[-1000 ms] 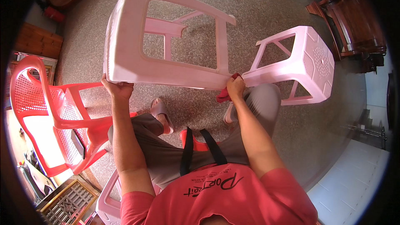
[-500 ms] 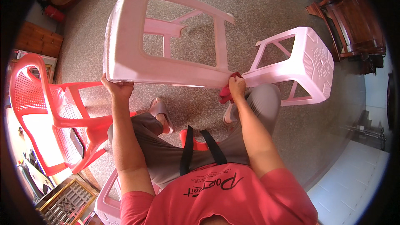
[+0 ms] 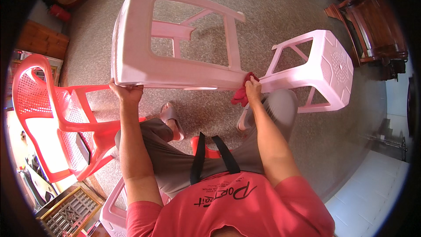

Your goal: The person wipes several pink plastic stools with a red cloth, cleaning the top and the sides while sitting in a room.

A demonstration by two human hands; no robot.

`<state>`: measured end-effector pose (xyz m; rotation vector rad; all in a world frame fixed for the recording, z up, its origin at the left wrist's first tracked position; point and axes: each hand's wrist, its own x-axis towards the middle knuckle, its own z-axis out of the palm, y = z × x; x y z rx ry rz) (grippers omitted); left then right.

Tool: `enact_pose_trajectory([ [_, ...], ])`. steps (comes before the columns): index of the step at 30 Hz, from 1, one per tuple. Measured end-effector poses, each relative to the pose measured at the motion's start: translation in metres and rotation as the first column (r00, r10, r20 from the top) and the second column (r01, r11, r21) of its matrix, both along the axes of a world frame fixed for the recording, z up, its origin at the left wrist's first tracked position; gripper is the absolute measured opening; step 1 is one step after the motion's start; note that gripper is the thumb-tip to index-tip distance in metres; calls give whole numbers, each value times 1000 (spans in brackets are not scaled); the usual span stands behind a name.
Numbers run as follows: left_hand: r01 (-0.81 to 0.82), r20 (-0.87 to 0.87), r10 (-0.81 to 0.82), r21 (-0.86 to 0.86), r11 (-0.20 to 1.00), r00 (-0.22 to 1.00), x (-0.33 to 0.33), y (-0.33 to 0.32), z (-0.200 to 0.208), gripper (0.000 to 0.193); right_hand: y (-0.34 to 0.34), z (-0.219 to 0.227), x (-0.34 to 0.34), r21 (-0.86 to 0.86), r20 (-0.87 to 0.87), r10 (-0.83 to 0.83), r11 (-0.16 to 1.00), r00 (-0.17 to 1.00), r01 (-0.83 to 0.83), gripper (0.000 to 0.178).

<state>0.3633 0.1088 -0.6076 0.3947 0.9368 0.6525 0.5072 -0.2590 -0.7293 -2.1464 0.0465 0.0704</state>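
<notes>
Tilted on its side in front of me is a large pink plastic stool [image 3: 136,39], its seat end to the left and its legs pointing right. Under the seat-end corner nearest me, my left hand [image 3: 127,93] is closed, gripping the edge. My right hand [image 3: 253,90] is wrapped round a crumpled dark red cloth [image 3: 239,98], pressed against the foot of the stool's near leg. Just right of that hand, a second pink stool [image 3: 322,68] lies on its side, its patterned seat facing right.
A red plastic armchair [image 3: 70,120] stands at my left, with a dark flat object [image 3: 83,148] on its seat. Part of another pink stool [image 3: 113,210] shows at lower left. Dark wooden furniture [image 3: 370,24] is at far right, a red fire extinguisher [image 3: 59,13] at far left.
My right hand and the cloth have shifted slightly up around the leg's foot. My left hand keeps its hold on the stool, and the whole view has moved slightly.
</notes>
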Motion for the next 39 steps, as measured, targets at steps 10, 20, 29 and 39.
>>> enact_pose_trajectory([
  [10, -51, 19, 51, -12, 999, 999, -4, 3, -5, 53, 46, 40, -32, -56, 173, 289, 957, 942, -283, 41],
  [20, -35, 23, 36, -11, 999, 999, -8, 4, -5, 52, 12, 6, 6, -403, -112, 54, 910, 992, -95, 47],
  [29, -53, 30, 54, -22, 998, 998, -8, 10, -16, 50, 34, 16, 9, -60, 353, 149, 989, 924, -137, 45],
  [39, -31, 40, 32, -15, 999, 999, -5, 5, -6, 58, 153, 120, -55, 81, 327, 501, 830, 801, -552, 41],
])
